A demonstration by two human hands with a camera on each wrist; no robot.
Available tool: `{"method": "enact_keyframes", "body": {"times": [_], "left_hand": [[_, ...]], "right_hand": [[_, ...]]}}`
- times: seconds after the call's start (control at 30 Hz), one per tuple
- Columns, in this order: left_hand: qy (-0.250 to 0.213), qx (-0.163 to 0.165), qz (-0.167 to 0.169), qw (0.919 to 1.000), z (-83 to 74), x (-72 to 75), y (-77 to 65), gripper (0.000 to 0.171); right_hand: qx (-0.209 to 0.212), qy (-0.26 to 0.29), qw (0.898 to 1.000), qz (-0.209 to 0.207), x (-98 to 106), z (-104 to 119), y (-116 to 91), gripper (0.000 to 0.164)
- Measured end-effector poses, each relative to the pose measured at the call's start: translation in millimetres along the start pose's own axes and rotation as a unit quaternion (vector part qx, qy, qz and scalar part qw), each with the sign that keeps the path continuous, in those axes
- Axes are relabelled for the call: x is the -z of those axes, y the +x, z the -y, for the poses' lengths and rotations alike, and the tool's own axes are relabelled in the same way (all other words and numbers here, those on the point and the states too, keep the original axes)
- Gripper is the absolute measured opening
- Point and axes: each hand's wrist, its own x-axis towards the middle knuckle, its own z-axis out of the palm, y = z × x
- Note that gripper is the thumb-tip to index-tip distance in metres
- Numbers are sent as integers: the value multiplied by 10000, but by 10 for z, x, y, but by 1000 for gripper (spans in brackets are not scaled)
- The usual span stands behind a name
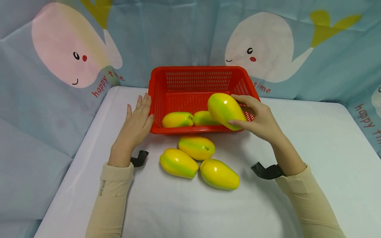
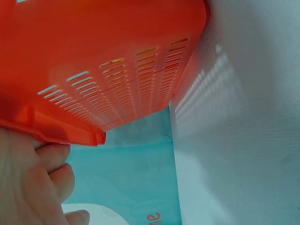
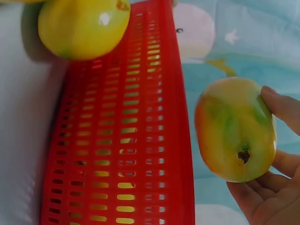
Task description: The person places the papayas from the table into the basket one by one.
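Note:
A yellow-green papaya (image 1: pixel 225 109) is gripped between the thumb and fingers of my right hand (image 1: pixel 258 115), above the front right part of a red plastic basket (image 1: pixel 190 130). From the right wrist view, the stem end of this papaya (image 3: pixel 236 131) shows, with the fruit raised beyond the basket rim. Inside the basket lie two more papayas, one at the front left (image 1: pixel 178 119) and one partly hidden by the held fruit (image 1: pixel 205 118). My left hand (image 1: pixel 137 120) rests against the basket's left rim with its fingers extended; the left wrist view shows fingertips (image 2: pixel 55 157) at that rim.
Three papayas lie on the white tablecloth in front of the basket: one close to its front wall (image 1: pixel 196 147), one left (image 1: pixel 178 163) and one right (image 1: pixel 219 174). A blue curtain (image 1: pixel 184 33) with printed whales hangs directly behind the basket.

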Motion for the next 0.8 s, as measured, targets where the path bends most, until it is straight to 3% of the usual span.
{"method": "enact_keyframes", "body": {"times": [0.4,0.8], "left_hand": [[13,11,-40,10000,-1,-8,-6,62],[32,-10,-55,10000,-9,0,-6,61]], "right_hand": [[-818,-97,9962,283,-22,-104,341,62],[-1320,-28,9891,655,-148,-221,617,65]]}}
